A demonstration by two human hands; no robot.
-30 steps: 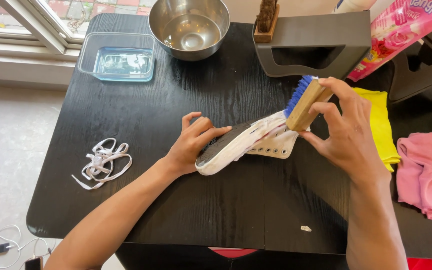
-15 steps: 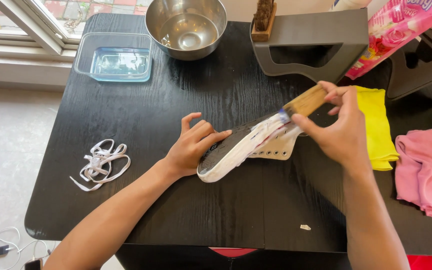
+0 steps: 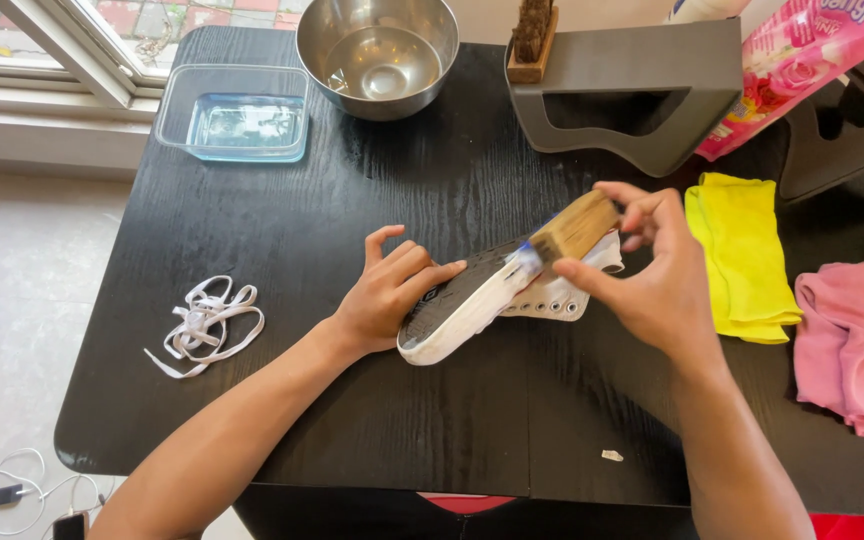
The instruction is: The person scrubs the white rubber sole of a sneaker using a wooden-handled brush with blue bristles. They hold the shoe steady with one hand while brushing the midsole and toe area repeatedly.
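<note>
Right now my left hand (image 3: 389, 293) presses down flat on the white shoe (image 3: 492, 300), fingers spread across its dark sole, pinning it on its side near the middle of the black table (image 3: 282, 420). My right hand (image 3: 652, 275) is closed around the wooden brush (image 3: 572, 228), whose bristles meet the shoe's white edge. White laces (image 3: 202, 325) lie in a loose heap well to the left. Beside my right hand sit a yellow cloth (image 3: 742, 255) and a pink cloth (image 3: 852, 340); a steel bowl (image 3: 377, 50) stands at the far edge.
</note>
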